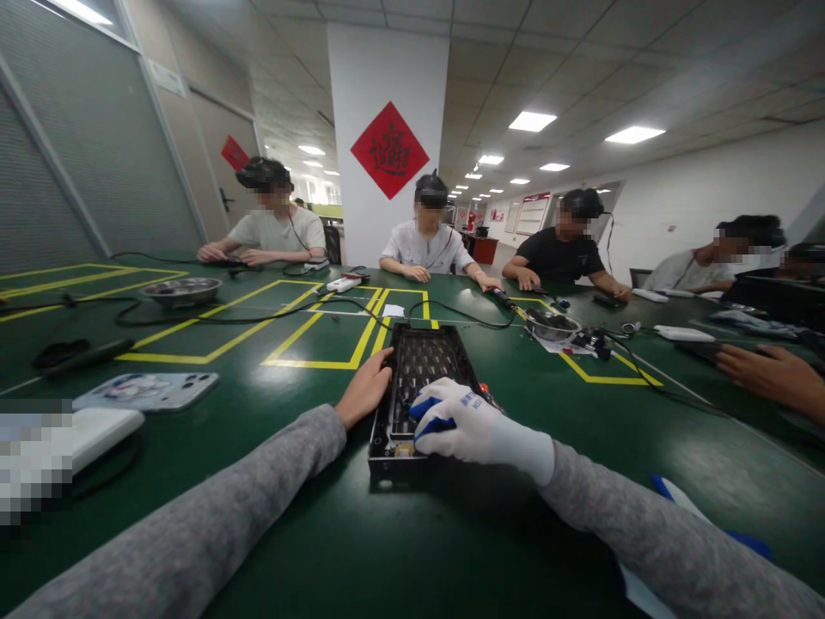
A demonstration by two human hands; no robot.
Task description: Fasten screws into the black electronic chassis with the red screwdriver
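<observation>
A black rectangular case (pixel 400 465) lies lengthwise on the green table (pixel 309 559), in the near middle of the scene, its open side up and rows of small shiny pieces (pixel 429 354) inside. Near its near end sits a small pale-yellow part (pixel 404 450). The bare left hand (pixel 364 389) lies along the left wall with its fingers at the rim; whether it clasps the wall or only braces it cannot be told. The right hand (pixel 459 421), in a white and blue glove, reaches over the near right edge with curled fingers; its fingertips are partly hidden, so what they grasp, if anything, cannot be told.

The case looks stiff and fairly heavy, its walls perhaps smooth under a bare palm, the small pieces inside more delicate. The two long outer walls seem the soundest hold, taken opposite each other and kept level.

A red item (pixel 485 389) sits just beside the right wall. Beyond the far end lie a white scrap (pixel 394 310) and a black cable (pixel 467 314), which could snag a forward slide. A phone (pixel 151 391) lies well to the left; a loose glove (pixel 687 499) lies near right, by the right sleeve (pixel 619 499). Green surface borders the near end, giving room toward the person.
</observation>
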